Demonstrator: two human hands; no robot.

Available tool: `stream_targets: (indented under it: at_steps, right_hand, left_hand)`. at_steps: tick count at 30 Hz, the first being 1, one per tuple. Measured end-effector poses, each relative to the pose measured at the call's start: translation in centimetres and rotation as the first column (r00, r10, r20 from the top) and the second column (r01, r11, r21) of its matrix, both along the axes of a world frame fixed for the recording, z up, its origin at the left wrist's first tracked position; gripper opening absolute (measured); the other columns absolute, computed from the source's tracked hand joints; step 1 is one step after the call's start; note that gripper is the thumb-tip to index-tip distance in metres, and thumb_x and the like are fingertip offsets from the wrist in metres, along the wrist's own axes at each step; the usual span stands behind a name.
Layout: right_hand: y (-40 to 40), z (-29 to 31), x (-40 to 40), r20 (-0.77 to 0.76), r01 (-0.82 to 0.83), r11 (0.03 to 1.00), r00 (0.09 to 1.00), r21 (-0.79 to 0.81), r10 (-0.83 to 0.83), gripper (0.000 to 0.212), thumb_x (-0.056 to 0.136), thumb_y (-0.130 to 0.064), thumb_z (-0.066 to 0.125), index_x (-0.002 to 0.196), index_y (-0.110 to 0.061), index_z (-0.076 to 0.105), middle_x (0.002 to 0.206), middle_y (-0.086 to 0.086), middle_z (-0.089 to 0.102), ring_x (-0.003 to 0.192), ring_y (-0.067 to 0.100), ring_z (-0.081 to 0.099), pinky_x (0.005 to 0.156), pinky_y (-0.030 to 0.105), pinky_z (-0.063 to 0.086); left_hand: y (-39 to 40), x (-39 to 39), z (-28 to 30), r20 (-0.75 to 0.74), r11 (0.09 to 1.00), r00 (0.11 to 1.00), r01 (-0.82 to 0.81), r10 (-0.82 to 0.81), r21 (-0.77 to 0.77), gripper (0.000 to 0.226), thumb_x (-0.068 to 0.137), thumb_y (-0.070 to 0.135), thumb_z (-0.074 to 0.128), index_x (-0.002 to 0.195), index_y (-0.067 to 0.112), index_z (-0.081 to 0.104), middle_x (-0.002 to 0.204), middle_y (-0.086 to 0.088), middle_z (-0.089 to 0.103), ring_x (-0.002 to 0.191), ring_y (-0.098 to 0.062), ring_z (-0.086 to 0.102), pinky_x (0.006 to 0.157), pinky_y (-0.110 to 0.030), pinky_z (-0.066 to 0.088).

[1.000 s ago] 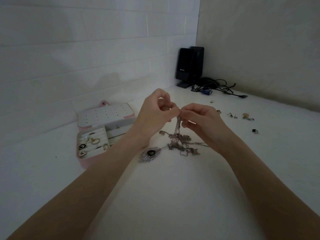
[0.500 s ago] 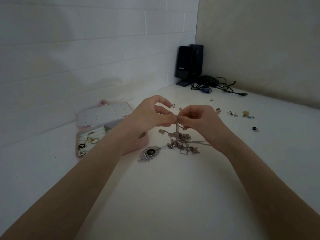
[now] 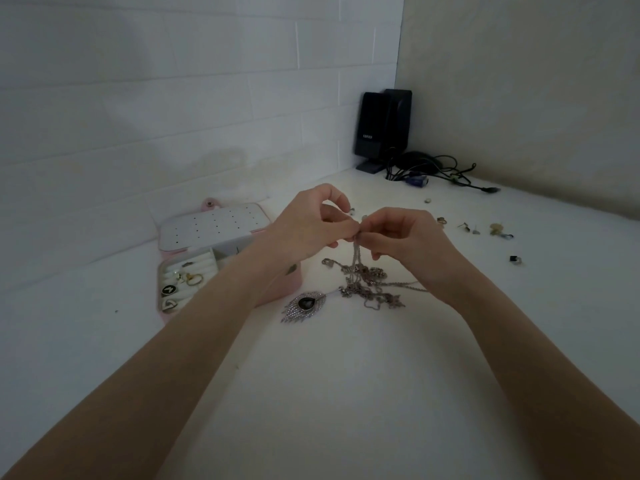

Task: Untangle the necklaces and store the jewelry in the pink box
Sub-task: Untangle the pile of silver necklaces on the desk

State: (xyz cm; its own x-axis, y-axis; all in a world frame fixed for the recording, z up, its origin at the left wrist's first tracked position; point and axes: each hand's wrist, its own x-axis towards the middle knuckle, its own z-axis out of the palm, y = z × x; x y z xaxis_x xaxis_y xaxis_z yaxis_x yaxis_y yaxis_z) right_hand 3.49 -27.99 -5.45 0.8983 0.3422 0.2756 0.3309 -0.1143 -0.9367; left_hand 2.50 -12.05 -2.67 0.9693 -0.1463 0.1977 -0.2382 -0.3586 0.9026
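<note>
A tangle of silver necklace chains (image 3: 370, 285) lies on the white table, with strands lifted up to my fingertips. My left hand (image 3: 311, 223) and my right hand (image 3: 405, 242) meet above the tangle, and both pinch the raised chains at about the same spot. A large feather-shaped pendant with a dark stone (image 3: 304, 305) lies flat to the left of the tangle. The pink box (image 3: 166, 271) stands open at the left, partly hidden by my left forearm. Rings sit in its white slots, and its lid (image 3: 214, 226) has a dotted white panel.
Small loose earrings and rings (image 3: 471, 227) are scattered on the table to the right, with a dark piece (image 3: 515, 259) farther right. Two black speakers (image 3: 379, 129) and a bundle of cables (image 3: 433, 168) occupy the far corner. White walls close in at the left and back.
Both hands have dropped slightly and stay pinched together on the chains. My left fingers have shifted their hold a little. The tangle and pendant lie where they were.
</note>
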Motion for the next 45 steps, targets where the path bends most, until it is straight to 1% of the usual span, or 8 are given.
stream_targets:
  at_steps: [10, 14, 19, 25, 30, 34, 39, 45]
  right_hand:
    - [-0.3, -0.2, 0.1, -0.143, -0.197, 0.974, 0.967, 0.115, 0.212, 0.005, 0.084, -0.004, 0.060, 0.080, -0.007, 0.061, 0.074, 0.002, 0.058, 0.066, 0.012, 0.049, 0.066, 0.020, 0.046]
    - [-0.1, 0.0, 0.1, -0.033, -0.136, 0.986, 0.990, 0.099, 0.140, 0.009, 0.085, -0.002, 0.061, 0.078, -0.007, 0.059, 0.064, -0.005, 0.056, 0.060, 0.009, 0.048, 0.062, 0.018, 0.044]
    - [0.6, -0.4, 0.4, 0.286, 0.116, 0.978, 0.956, -0.174, -0.063, 0.006, 0.081, -0.008, 0.069, 0.077, -0.006, 0.065, 0.065, -0.004, 0.061, 0.057, 0.002, 0.053, 0.060, 0.016, 0.045]
    - [0.0, -0.1, 0.3, 0.022, 0.083, 0.993, 0.996, 0.090, -0.085, 0.007, 0.084, -0.005, 0.064, 0.085, -0.003, 0.071, 0.067, 0.000, 0.066, 0.060, 0.007, 0.058, 0.067, 0.017, 0.052]
    - [0.0, -0.1, 0.1, -0.029, 0.094, 0.995, 0.995, 0.025, -0.093, 0.004, 0.082, -0.006, 0.067, 0.083, -0.005, 0.071, 0.073, 0.004, 0.068, 0.061, 0.008, 0.059, 0.068, 0.017, 0.051]
    - [0.4, -0.1, -0.1, -0.002, 0.075, 0.993, 0.997, -0.092, -0.075, 0.004, 0.083, -0.006, 0.066, 0.079, -0.007, 0.068, 0.069, 0.003, 0.065, 0.056, 0.005, 0.055, 0.064, 0.017, 0.047]
    - [0.5, 0.2, -0.3, 0.001, 0.048, 0.997, 0.999, -0.063, -0.048, 0.008, 0.083, -0.008, 0.066, 0.075, -0.009, 0.066, 0.062, -0.003, 0.061, 0.053, 0.003, 0.052, 0.060, 0.013, 0.045]
    - [0.3, 0.5, -0.2, -0.020, 0.019, 0.995, 1.000, 0.102, -0.017, 0.008, 0.084, -0.003, 0.064, 0.077, -0.006, 0.067, 0.067, 0.003, 0.062, 0.058, 0.010, 0.052, 0.062, 0.019, 0.047]
  left_hand:
    - [1.0, -0.2, -0.2, -0.277, 0.970, 0.953, 0.054, -0.121, -0.236, 0.013, 0.083, 0.008, 0.065, 0.083, 0.017, 0.056, 0.076, 0.001, 0.068, 0.072, -0.007, 0.066, 0.061, -0.016, 0.050]
    - [-0.2, -0.3, -0.8, -0.318, 0.923, 0.947, -0.086, -0.041, -0.375, 0.019, 0.083, 0.007, 0.063, 0.070, 0.018, 0.055, 0.066, 0.004, 0.064, 0.064, -0.006, 0.062, 0.058, -0.018, 0.047]
    - [-1.3, -0.1, -1.5, -0.214, 0.950, 0.964, -0.208, 0.158, -0.233, 0.012, 0.083, 0.009, 0.060, 0.074, 0.014, 0.056, 0.068, 0.001, 0.061, 0.064, -0.009, 0.057, 0.065, -0.024, 0.046]
    - [-1.0, -0.3, -1.0, -0.102, 0.967, 0.986, -0.151, 0.132, -0.205, 0.015, 0.083, 0.006, 0.063, 0.078, 0.017, 0.055, 0.062, 0.006, 0.064, 0.058, -0.002, 0.060, 0.059, -0.017, 0.047]
    - [-0.2, -0.2, -0.5, -0.178, 0.991, 0.984, -0.041, 0.018, -0.127, 0.018, 0.082, 0.001, 0.064, 0.081, 0.016, 0.054, 0.072, 0.000, 0.064, 0.060, -0.003, 0.060, 0.059, -0.016, 0.050]
    - [-0.3, -0.2, -0.9, -0.173, 1.000, 0.985, 0.000, -0.003, -0.019, 0.019, 0.081, -0.004, 0.060, 0.082, 0.014, 0.054, 0.075, -0.002, 0.060, 0.070, -0.013, 0.056, 0.075, -0.035, 0.052]
    - [-0.6, -0.4, -1.5, -0.280, 0.953, 0.960, -0.077, -0.008, -0.292, 0.022, 0.079, -0.003, 0.056, 0.072, 0.018, 0.054, 0.059, 0.006, 0.050, 0.059, -0.007, 0.047, 0.060, -0.023, 0.044]
    - [-1.0, -0.4, -0.8, -0.412, 0.775, 0.896, -0.139, -0.168, -0.617, 0.020, 0.083, 0.000, 0.054, 0.068, 0.013, 0.052, 0.058, 0.003, 0.051, 0.049, -0.005, 0.046, 0.048, -0.013, 0.041]
